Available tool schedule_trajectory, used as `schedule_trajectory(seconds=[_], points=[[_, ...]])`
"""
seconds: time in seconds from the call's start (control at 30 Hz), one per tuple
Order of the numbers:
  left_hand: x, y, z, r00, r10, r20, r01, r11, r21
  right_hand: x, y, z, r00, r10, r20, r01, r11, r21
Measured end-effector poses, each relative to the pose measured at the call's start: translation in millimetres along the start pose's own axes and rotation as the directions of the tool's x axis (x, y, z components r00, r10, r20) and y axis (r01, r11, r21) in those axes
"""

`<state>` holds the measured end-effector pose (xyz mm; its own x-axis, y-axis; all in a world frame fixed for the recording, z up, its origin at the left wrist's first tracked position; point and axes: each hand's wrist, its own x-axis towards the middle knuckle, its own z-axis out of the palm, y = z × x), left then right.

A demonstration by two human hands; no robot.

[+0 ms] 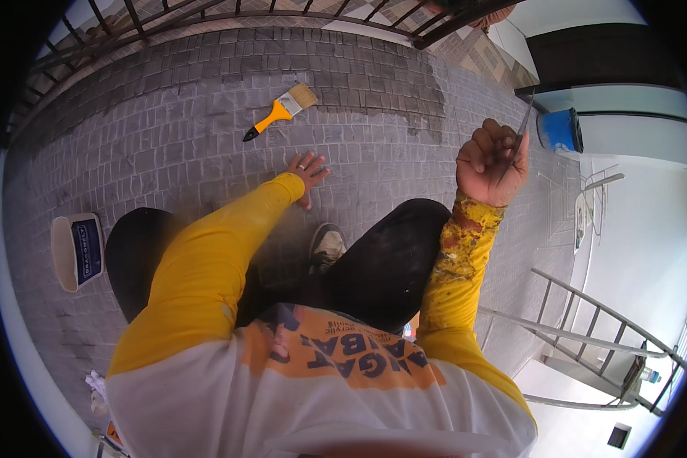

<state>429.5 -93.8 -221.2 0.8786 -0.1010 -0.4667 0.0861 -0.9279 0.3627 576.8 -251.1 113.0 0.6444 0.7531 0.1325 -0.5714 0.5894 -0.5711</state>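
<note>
My left hand (307, 175), fingers spread, rests on the grey cobble-patterned pavement (374, 164), just below a wide paintbrush (280, 111) lying flat with a yellow-and-black handle and pale bristles. My right hand (490, 160) is raised on the right, curled around a thin, pointed tool (524, 116), probably a metal blade, that sticks up past the fingers. Its yellow sleeve is heavily stained. A darker band of paving runs along the far side, above the brush.
A metal railing (141, 23) borders the far side. A blue bucket (559, 130) stands by the white wall at right, near a wire stand (580, 214) and an aluminium ladder (588, 320). A white container (69, 244) sits at my left; white rags (96, 389) lie lower left.
</note>
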Motion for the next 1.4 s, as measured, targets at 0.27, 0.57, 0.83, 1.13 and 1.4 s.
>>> schedule_trajectory(seconds=[0.27, 0.57, 0.83, 1.13, 1.4], points=[[23.3, -17.1, 11.6, 0.958, -0.254, -0.134, 0.229, 0.958, -0.174, -12.3, -64.1, -83.6, 0.956, -0.252, -0.15, 0.21, 0.946, -0.247], [36.1, -22.2, -2.9, 0.935, -0.353, 0.034, 0.352, 0.912, -0.21, 17.4, -9.3, -238.1, 0.863, 0.059, -0.502, -0.447, 0.554, -0.702], [38.2, -21.9, -12.3, 0.925, -0.363, 0.114, 0.381, 0.893, -0.239, 153.2, 59.3, -324.5, 0.856, 0.363, -0.367, -0.01, -0.699, -0.715], [41.9, -24.7, -19.3, 0.918, -0.361, 0.165, 0.394, 0.878, -0.271, 241.7, 100.0, -333.4, 0.709, 0.602, -0.368, 0.3, -0.729, -0.615], [42.4, -23.0, -18.8, 0.916, -0.367, 0.164, 0.399, 0.874, -0.278, 247.0, 109.8, -328.5, 0.649, 0.675, -0.352, 0.44, -0.71, -0.55]])
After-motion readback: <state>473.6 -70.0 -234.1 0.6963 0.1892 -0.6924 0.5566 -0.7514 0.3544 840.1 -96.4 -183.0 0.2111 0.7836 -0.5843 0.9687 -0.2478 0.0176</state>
